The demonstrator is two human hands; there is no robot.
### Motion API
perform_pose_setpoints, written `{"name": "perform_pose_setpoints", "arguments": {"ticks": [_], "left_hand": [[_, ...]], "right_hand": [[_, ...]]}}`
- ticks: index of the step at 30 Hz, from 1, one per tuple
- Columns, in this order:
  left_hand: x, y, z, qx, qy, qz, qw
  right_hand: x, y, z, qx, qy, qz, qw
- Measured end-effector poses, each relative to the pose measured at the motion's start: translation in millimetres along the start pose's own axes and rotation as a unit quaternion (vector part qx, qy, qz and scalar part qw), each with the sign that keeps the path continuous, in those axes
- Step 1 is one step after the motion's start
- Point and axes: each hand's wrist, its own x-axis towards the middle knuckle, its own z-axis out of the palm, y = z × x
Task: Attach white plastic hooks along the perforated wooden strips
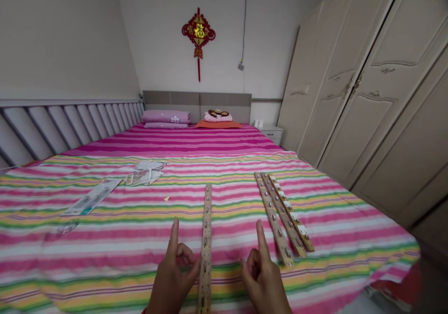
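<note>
A narrow wooden strip with a row of metal hooks lies lengthwise on the striped bedspread. Just left of it is my left hand, index finger stretched forward, thumb out near the strip's edge, other fingers curled and holding nothing. Right of the strip, my right hand also points its index finger forward, with the thumb apart and nothing held. Beyond its fingertip, three similar strips lie side by side: two with metal hooks, and an outer one with white hooks.
On the left lie a flat clear package, crumpled plastic wrappers and a thin looped item. A small yellowish scrap is near the middle. Pillows, a bed rail and a wardrobe surround the bed.
</note>
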Motion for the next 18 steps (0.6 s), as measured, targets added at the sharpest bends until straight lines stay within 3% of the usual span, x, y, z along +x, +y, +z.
{"name": "perform_pose_setpoints", "arguments": {"ticks": [5, 9, 14, 18], "left_hand": [[-1.8, -22.5, 5.5, -0.037, -0.041, -0.065, 0.996], [-2.9, -26.5, 8.8, -0.082, -0.041, -0.112, 0.989], [-17.1, -46.7, 17.1, -0.196, -0.019, -0.231, 0.953], [-28.8, -66.9, 18.3, -0.234, 0.0, -0.342, 0.91]], "right_hand": [[-1.9, 27.8, 10.2, 0.008, -0.091, 0.079, 0.993], [-13.5, 48.1, 27.9, 0.141, -0.142, 0.157, 0.967], [-39.0, 75.5, 57.0, 0.291, -0.178, 0.338, 0.877], [-45.2, 69.4, 71.3, 0.419, -0.19, 0.417, 0.784]]}}
